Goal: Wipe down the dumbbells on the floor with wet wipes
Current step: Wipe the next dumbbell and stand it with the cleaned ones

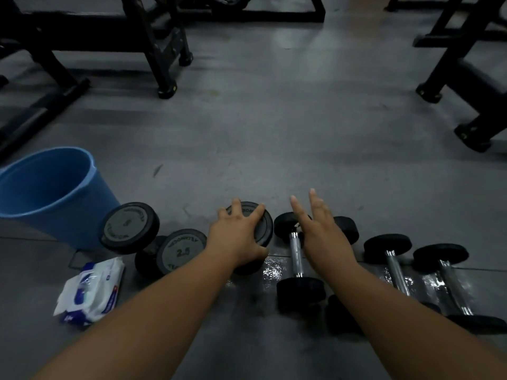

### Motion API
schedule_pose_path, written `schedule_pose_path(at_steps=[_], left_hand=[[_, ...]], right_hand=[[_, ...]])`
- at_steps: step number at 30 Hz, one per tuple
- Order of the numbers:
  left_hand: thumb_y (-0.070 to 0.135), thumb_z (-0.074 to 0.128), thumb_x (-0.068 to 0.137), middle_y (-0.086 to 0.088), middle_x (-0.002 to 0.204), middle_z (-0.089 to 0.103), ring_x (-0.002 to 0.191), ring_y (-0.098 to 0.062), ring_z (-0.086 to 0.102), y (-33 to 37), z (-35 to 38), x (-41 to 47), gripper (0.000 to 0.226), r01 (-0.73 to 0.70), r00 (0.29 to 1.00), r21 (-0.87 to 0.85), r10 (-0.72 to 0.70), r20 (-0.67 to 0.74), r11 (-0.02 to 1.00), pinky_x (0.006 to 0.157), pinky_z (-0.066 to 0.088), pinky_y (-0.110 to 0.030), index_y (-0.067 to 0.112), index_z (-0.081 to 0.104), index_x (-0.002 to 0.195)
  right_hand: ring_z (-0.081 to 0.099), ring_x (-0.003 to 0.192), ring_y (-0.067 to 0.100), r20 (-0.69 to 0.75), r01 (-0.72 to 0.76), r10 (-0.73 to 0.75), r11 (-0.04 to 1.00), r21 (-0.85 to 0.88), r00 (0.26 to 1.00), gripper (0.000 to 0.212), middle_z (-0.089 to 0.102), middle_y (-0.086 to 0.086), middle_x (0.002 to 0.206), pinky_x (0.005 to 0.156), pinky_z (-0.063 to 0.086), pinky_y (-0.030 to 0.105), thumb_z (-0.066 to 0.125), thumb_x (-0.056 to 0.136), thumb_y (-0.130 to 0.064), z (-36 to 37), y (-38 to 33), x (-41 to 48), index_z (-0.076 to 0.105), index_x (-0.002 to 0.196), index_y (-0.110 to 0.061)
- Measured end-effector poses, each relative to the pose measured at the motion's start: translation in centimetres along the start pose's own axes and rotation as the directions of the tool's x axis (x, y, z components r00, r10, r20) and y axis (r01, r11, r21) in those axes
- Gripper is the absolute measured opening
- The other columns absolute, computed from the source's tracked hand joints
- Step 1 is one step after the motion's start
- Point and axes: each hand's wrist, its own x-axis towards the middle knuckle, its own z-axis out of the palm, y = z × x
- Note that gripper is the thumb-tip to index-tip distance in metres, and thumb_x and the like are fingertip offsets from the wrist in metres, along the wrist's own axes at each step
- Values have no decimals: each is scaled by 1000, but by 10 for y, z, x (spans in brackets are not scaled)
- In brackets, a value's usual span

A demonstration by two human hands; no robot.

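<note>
Left hand: the left hand (237,238) lies over the upper head of a black round-headed dumbbell with a grey end plate (264,229), fingers spread across the plate and thumb tucked round its near rim, so it holds that head.
Right hand: the right hand (321,229) is wide, fingers straight and apart, holding nothing; whether it touches anything below I cannot tell.
Wipe: neither hand carries one.
Key relation: the small black dumbbell with a chrome handle (296,256) lies between the two hands, just left of the right wrist. Its long axis runs from the near edge of the floor towards the far edge, and the right hand is the nearer one.
Look of it: matt dark heads and a bright bar, with a shiny wet patch (271,270) on the floor beside it.
Row: more chrome-handled dumbbells (395,267) lie parallel to the right; two larger grey-plated dumbbells (181,252) sit to the left.
Supplies: the white and blue pack of wet wipes (90,292) lies near the left edge, well apart from both hands, beside a blue plastic bucket (49,193).
Judgement: a fresh wipe is likely needed first, and the left hand is the closer to the pack.
Far edge: black gym frames (164,50).
</note>
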Motion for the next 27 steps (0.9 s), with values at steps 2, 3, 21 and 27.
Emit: schedule_pose_path(at_steps=[2,3,21,27], left_hand=[[73,64,66,-12,157,9,133,-44,29,-3,6,6,104,2,1000,12,-2,14,1000,98,45,-50,49,6,149],[74,64,67,-12,158,8,134,-44,28,-5,10,7,104,4,1000,19,-5,24,1000,98,44,-50,49,5,149],[65,58,80,-12,161,19,149,-28,14,49,71,-38,97,-353,932,63,357,-68,934,123,7,-44,13,21,153],[47,69,80,-7,134,50,120,-26,49,83,116,-52,81,-353,932,-18,353,84,936,102,41,-38,15,32,145]], right_hand=[[2,148,28,3,7,-7,1000,-6,1000,76,-17,4,160,102,39,34,42,97,-10,4,1,5,-2,153,-37],[1,148,28,13,8,-7,1000,-6,1000,78,-17,4,160,102,39,34,42,96,-8,7,0,7,-3,153,-37],[1,148,27,89,-46,48,999,-18,995,86,-14,5,161,103,41,36,45,90,-3,37,24,-15,-2,153,-36],[1,148,27,163,-81,82,997,-15,983,83,-16,2,160,112,32,39,45,95,-9,53,50,-43,-9,151,-40]])
